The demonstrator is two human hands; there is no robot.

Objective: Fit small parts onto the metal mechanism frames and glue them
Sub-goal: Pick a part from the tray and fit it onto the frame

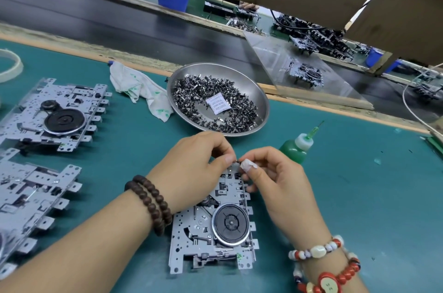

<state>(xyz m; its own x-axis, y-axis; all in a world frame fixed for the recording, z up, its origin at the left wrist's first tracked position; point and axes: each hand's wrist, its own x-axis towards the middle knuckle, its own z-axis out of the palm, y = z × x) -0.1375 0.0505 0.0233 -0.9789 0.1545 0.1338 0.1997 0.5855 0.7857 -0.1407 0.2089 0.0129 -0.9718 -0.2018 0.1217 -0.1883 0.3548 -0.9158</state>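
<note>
With both my left hand (199, 163) and right hand (271, 180) pinching a tiny part (237, 161) over the frame (213, 228) at lower centre, I judged one slip could drop it into the mechanism.

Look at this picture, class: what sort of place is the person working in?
Most likely a factory assembly line. A conveyor belt runs past the green bench, identical metal mechanism frames lie waiting, and a steel dish holds a heap of small parts.
</note>
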